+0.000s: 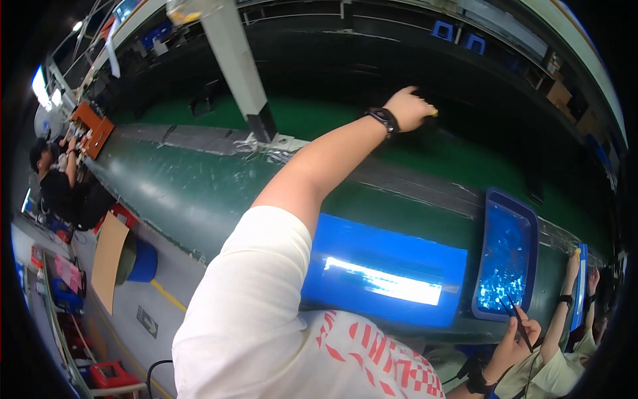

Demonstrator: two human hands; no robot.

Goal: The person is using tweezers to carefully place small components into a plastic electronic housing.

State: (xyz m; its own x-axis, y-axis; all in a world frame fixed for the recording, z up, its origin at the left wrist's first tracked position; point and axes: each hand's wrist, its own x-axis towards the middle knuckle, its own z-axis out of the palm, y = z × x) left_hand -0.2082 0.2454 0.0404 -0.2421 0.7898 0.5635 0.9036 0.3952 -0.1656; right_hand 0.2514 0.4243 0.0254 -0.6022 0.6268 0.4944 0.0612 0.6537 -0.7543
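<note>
My left arm stretches far out over the dark green belt, and my left hand (pixel 410 110) is closed at its end. Something small and yellowish shows at its fingertips; what it is I cannot make out. At the lower right my right hand (pixel 513 342) grips black tweezers (pixel 524 330), whose tips point into a dark blue tray (pixel 477 292). Many small shiny bluish pieces (pixel 502 286) lie in that tray. Left of the tray a flat blue sheet (pixel 385 246) lies on the green worktop, with a bright glare strip across it.
A pale post (pixel 232 56) rises from the worktop's far edge (pixel 286 147). At the far right, a co-worker's hands (pixel 573 266) hold a blue panel (pixel 580 292). Another person (pixel 56 179) sits at the far left. A blue bin (pixel 143 259) and cardboard (pixel 109 263) stand on the floor.
</note>
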